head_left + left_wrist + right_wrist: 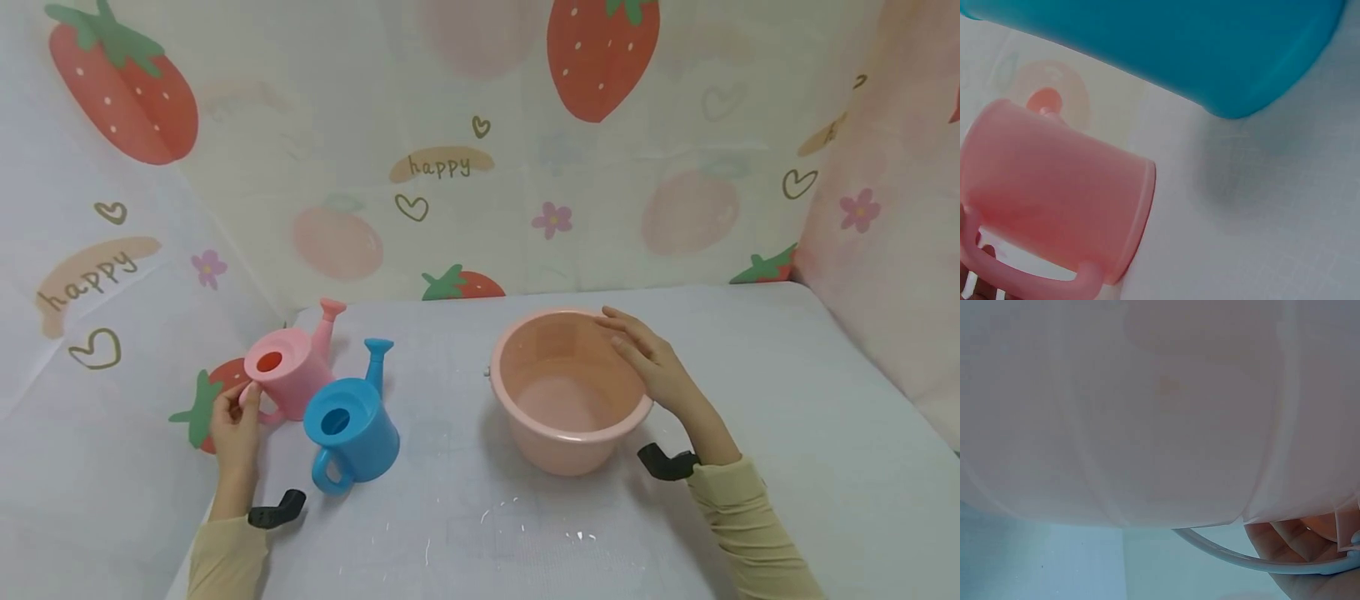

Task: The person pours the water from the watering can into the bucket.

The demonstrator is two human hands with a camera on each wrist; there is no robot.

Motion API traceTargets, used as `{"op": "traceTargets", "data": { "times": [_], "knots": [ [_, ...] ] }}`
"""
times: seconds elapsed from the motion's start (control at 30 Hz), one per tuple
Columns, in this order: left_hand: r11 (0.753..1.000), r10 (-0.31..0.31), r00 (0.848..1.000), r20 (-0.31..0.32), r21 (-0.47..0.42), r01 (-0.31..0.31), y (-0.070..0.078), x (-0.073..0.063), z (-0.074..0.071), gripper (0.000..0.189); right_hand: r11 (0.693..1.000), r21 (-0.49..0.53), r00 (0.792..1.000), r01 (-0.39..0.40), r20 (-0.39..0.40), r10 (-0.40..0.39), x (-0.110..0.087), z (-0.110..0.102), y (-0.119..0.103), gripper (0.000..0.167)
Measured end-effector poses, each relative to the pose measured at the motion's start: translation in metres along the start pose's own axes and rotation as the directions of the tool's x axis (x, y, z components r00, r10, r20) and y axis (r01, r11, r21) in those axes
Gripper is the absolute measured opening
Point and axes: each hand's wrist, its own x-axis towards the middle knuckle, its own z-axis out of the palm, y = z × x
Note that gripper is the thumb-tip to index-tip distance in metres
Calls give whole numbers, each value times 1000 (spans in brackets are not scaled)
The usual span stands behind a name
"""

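Pink can upright at my left hand, thumb and fingers pinching its handle. Blue can upright, just right of that hand. Bucket just left of my right hand, fingers fairly straight, touching the rim. Hands well apart. Open table between blue can and bucket, more right of my right hand; wall close left of my left hand.
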Motion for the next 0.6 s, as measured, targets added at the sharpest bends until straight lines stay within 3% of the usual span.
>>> {"op": "traceTargets", "data": {
  "times": [0.1,0.2,0.47,0.6],
  "knots": [
    [998,-38,999,-6,57,38,3,-5,-4,56,1000,6,1000,2,2,-2,0,0,0,39],
    [997,-60,998,-28,56,61,5,-11,-7,56,1000,9,1000,5,4,-5,0,0,0,38],
    [999,-25,997,-74,24,27,12,-25,-12,48,1000,9,1000,16,-2,-16,0,-1,0,37],
    [999,43,992,-120,31,-40,16,-33,-14,41,1000,12,1000,10,2,-10,-1,-1,-1,37]
  ]
}}
